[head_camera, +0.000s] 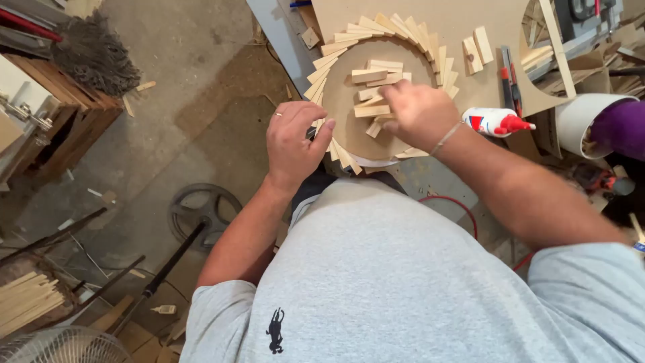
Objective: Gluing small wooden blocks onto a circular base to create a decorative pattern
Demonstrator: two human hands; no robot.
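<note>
The left hand [291,143] rests at the near-left edge of a ring [376,28] of small wooden blocks fanned on a round board [349,107], fingers curled against the blocks there, while the right hand [418,113] lies over a loose pile of blocks [373,75] inside the ring. Just right of the right wrist a white glue bottle [494,122] with a red cap lies on its side, with two spare blocks [477,48] further up the bench [463,17]. Left of the bench, on the floor, lie a wheel [201,212] and a bundle of sticks [27,302].
</note>
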